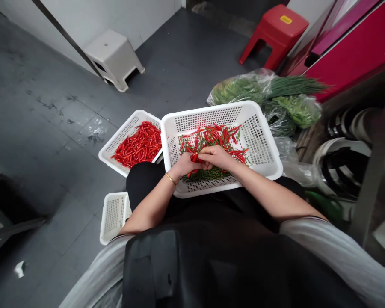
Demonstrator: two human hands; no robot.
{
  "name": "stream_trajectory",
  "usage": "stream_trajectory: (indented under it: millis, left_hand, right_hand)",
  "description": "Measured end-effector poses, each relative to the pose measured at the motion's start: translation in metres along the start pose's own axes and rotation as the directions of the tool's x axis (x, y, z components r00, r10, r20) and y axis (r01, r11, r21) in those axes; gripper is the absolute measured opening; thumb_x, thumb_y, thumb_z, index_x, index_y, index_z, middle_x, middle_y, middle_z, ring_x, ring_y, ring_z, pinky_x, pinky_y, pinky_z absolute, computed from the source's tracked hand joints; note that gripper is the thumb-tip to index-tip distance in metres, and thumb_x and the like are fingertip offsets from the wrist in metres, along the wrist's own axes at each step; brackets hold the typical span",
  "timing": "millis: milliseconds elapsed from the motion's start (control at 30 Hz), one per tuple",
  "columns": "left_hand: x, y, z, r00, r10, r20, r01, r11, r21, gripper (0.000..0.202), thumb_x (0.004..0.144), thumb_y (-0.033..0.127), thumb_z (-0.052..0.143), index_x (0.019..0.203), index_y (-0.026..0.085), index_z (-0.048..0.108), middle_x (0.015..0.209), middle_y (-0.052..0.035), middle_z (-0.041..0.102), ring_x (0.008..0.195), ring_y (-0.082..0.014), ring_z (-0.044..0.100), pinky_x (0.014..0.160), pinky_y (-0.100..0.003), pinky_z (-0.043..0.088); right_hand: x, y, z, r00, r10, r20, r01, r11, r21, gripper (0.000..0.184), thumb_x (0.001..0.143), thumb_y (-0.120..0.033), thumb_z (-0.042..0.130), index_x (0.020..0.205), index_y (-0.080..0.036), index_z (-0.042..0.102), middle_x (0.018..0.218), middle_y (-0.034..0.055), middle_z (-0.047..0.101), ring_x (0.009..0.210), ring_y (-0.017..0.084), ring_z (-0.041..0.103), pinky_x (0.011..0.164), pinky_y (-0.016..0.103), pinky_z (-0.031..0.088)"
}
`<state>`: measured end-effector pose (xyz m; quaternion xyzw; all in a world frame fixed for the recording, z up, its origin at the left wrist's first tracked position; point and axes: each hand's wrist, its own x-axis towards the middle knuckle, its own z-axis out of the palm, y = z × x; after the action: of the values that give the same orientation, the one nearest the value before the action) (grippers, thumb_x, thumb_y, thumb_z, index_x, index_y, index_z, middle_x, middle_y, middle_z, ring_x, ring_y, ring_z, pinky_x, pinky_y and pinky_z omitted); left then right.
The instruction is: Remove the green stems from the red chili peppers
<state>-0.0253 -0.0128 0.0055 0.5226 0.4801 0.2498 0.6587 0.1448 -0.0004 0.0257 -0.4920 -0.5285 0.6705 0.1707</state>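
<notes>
On my lap rests a white perforated basket (259,141) with red chilies (223,133) and green stems (211,174) in it. Over its near left part my two hands meet. My left hand (185,164), below a gold bracelet, is closed around a few red chilies (195,157). The fingers of my right hand (216,157) are pinched together at the tops of those chilies; what exactly sits between the fingertips is too small to tell. To the left, a second white basket (107,152) holds a heap of stemless-looking red chilies (137,145).
A small white basket (111,231) stands on the floor at my left. Bagged green vegetables (244,87) lie beyond the lap basket. A grey stool (111,51) and a red stool (279,30) stand farther off. Shelving with dishes (340,167) is on the right.
</notes>
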Motion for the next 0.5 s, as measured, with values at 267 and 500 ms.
stream_trajectory:
  millis: [267,500]
  left_hand:
    - [-0.01,-0.004,0.009,0.993,-0.006,0.122,0.023,0.99,-0.14,0.024,0.058,0.027,0.08,0.056,0.014,0.059,0.049,0.002,0.055,0.044,-0.0079,0.047,0.043,-0.02,0.037]
    - [-0.025,-0.003,0.027,0.946,-0.153,0.286,0.23,0.938,-0.26,0.029,0.066,0.035,0.076,0.055,0.016,0.057,0.045,-0.0002,0.054,0.031,-0.0077,0.04,0.029,-0.021,0.024]
  right_hand:
    - [-0.022,0.006,0.0,0.993,-0.076,-0.086,0.068,0.993,-0.095,0.023,0.078,-0.04,0.063,0.077,-0.018,0.067,0.058,-0.0002,0.063,0.053,0.014,0.062,0.046,0.023,0.048]
    - [-0.018,0.013,-0.01,0.852,-0.476,-0.217,0.142,0.611,-0.779,0.032,0.092,-0.036,0.047,0.079,-0.018,0.069,0.101,0.0129,0.066,0.091,0.022,0.062,0.075,0.033,0.049]
